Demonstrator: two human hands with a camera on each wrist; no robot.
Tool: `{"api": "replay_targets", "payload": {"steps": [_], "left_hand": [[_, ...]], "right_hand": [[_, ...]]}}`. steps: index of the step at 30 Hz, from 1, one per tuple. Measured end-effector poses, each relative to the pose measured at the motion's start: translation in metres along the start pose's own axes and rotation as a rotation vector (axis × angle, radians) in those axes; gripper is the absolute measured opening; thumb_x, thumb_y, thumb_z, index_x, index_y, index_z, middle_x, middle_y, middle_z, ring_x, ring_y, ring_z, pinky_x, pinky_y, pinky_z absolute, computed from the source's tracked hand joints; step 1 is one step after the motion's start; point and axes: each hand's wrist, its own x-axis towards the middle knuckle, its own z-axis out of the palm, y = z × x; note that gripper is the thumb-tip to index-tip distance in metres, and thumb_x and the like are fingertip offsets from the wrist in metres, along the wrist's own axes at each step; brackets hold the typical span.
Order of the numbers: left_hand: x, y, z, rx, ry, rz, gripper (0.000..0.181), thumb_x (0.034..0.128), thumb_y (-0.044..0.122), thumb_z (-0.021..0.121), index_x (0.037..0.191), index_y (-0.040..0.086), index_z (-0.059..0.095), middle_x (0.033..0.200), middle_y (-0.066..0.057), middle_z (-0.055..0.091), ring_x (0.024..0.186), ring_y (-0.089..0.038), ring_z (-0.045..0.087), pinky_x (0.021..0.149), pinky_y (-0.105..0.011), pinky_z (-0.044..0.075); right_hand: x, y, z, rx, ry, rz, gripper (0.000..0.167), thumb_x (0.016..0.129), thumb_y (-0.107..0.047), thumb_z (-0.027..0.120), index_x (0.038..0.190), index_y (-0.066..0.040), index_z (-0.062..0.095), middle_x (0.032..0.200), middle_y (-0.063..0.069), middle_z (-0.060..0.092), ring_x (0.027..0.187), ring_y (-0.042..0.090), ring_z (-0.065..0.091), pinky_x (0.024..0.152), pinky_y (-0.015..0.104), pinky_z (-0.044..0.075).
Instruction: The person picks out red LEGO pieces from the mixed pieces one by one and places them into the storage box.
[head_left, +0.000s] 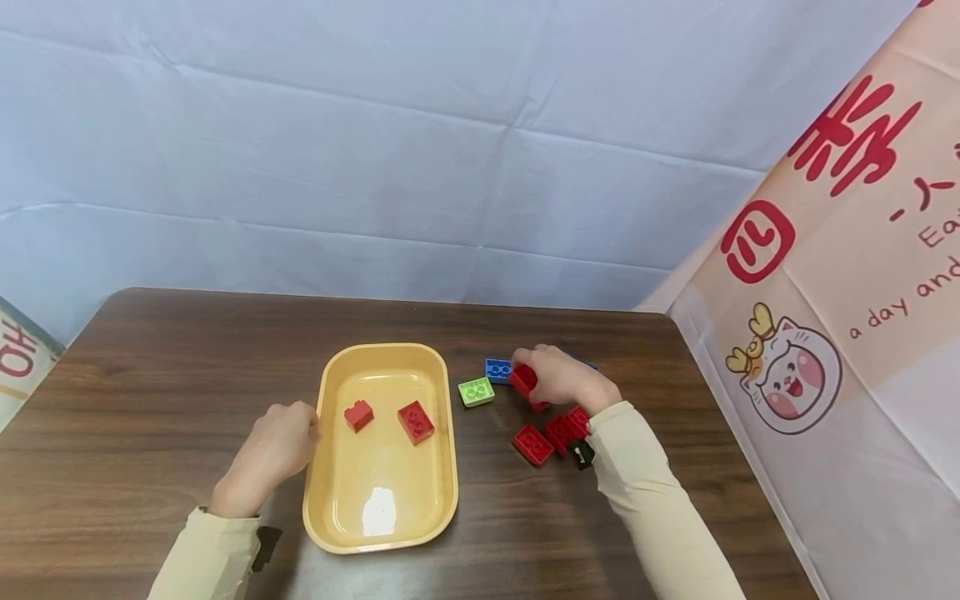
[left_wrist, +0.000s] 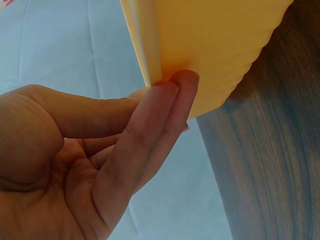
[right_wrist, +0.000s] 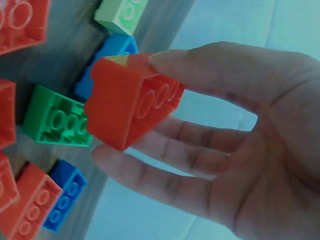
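My left hand (head_left: 277,446) pinches the left rim of a yellow tray (head_left: 317,492); the left wrist view shows thumb and fingers on either side of that rim. Inside the tray lie two red building bricks, one on its side (head_left: 359,415) and another (head_left: 416,422) with its hollow underside up. To the right of the tray, my right hand (head_left: 558,379) holds a red brick (right_wrist: 122,102) between thumb and fingers, just above the other bricks. Its hollow side faces the palm.
Near the right hand lie a light green brick (head_left: 476,392), a blue brick (head_left: 497,371), several red bricks (head_left: 532,444) and a black piece (head_left: 582,453). A green brick (right_wrist: 57,117) shows in the right wrist view. A pale cloth wall (head_left: 375,167) stands behind the table.
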Motion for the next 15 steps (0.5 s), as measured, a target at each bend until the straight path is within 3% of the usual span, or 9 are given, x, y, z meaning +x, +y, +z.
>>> {"api": "replay_targets", "payload": {"steps": [6,15], "left_hand": [[0.000,0.000,0.000,-0.002,0.009,0.004,0.020,0.0795,-0.001,0.052,0.061,0.006,0.052,0.056,-0.004,0.040,0.051,-0.019,0.042,0.047,-0.029,0.032],[0.000,0.000,0.000,-0.004,0.013,0.007,0.021,0.0791,-0.002,0.051,0.060,0.006,0.051,0.055,-0.003,0.039,0.051,-0.019,0.041,0.047,-0.028,0.032]], "right_hand": [[-0.010,-0.003,-0.012,0.027,0.028,0.050,0.054,0.066,-0.001,0.074,0.116,-0.007,0.053,0.102,0.014,0.052,0.091,0.027,0.050,0.069,0.035,0.050],[-0.021,-0.008,-0.024,-0.020,0.061,0.041,0.051,0.065,0.000,0.075,0.111,-0.009,0.055,0.098,0.013,0.053,0.088,0.027,0.050,0.065,0.034,0.050]]}}
